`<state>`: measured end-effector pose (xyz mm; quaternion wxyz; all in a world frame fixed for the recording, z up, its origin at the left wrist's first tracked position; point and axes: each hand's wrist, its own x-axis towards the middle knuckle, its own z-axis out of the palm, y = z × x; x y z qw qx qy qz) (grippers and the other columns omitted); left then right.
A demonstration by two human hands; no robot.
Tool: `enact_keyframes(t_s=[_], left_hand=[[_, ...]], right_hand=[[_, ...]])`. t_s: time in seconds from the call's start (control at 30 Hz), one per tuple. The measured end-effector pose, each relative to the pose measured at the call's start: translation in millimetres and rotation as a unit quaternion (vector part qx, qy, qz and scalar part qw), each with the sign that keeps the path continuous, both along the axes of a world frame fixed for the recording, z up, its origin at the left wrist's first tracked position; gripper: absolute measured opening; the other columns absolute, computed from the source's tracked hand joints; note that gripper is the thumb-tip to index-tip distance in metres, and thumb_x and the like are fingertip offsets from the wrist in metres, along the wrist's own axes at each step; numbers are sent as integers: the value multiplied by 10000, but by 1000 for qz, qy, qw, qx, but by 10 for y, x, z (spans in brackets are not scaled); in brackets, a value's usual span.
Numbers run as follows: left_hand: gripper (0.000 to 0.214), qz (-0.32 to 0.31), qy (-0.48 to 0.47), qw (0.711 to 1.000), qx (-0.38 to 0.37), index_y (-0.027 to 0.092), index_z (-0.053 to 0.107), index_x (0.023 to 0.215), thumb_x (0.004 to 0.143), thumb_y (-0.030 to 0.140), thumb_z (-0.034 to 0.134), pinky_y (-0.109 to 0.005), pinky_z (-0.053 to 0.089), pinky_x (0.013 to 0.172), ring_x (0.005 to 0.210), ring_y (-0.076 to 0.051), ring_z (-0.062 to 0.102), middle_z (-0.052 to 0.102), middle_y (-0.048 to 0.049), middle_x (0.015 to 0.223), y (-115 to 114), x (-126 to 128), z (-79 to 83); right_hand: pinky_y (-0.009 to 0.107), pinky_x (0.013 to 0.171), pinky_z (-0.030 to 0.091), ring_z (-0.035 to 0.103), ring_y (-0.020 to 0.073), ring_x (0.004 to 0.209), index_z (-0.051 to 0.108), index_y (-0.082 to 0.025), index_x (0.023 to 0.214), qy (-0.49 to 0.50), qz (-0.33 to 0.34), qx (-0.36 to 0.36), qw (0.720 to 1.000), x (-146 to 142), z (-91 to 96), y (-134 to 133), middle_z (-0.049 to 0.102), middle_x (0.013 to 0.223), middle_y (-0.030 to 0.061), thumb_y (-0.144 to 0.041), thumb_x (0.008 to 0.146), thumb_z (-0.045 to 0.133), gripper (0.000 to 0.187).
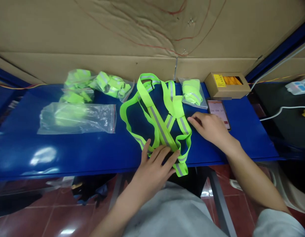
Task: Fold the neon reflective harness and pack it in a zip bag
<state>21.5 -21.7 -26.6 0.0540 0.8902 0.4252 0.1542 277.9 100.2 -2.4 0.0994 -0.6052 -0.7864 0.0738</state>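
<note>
A neon-green reflective strap vest (159, 116) with grey stripes lies spread on the blue table (68, 149). My left hand (155, 164) rests flat on its lower straps near the table's front edge, fingers stretched out and apart. My right hand (208, 127) lies on the table at the vest's right side, fingers extended, fingertips touching the strap's edge. Neither hand grips anything.
Several clear bags with folded green vests (110, 85) lie at the back left. An almost empty zip bag (77, 118) lies nearer. One bagged vest (192, 93), a cardboard box (227, 85) and a phone (218, 111) sit at the right. Cardboard lines the wall behind.
</note>
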Motion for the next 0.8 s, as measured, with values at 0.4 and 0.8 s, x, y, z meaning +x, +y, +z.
enact_keyframes(t_s=[0.4,0.8], left_hand=[[330,30,-159,984,75,262,637,1189,947,38,622,-510,430,1257,1000,-180,731,719,-28,1017,-49,-294,23],[287,-1,-117,991,70,230,606,1104,901,34,554,-519,389,1182,961,-211,720,751,-15,979,22,-221,189]], right_hand=[[326,638,399,686,239,695,670,-241,816,114,-18,-19,993,32,-44,-96,731,743,45,-476,1072,504,385],[323,595,337,568,186,613,632,-226,633,74,93,-118,986,-621,385,33,632,625,41,-545,1061,505,549]])
